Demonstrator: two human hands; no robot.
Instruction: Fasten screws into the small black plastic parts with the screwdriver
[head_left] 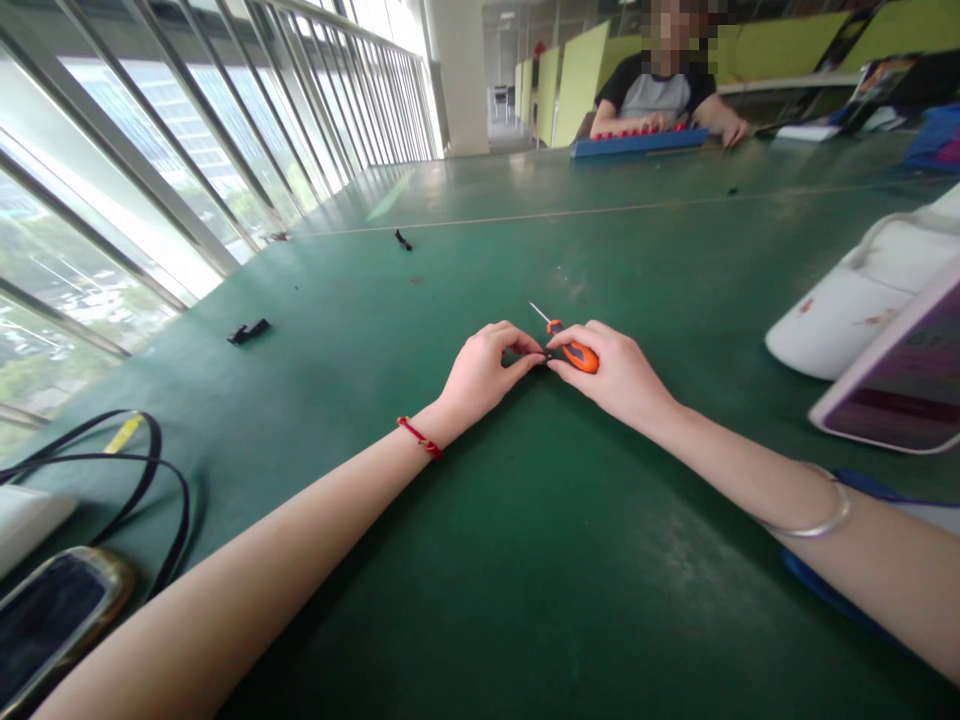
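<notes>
A screwdriver (580, 357) with an orange and black handle and a thin metal shaft lies in my right hand (616, 368), passing between its fingers with the tip angled up and to the left. The right thumb and a fingertip also meet at a small dark piece (547, 356). From the other side, my left hand (487, 368) pinches that same piece between thumb and fingers. Both hands are close together over the green table (465, 560). The piece is mostly hidden by the fingertips, too small to name.
Small black parts (249, 331) lie at left and farther back. A black cable (184, 500) and a phone (56, 610) are at lower left. White objects (847, 310) stand at right. Across the table sits a person (660, 95) behind a blue tray (641, 143). Railings line the left.
</notes>
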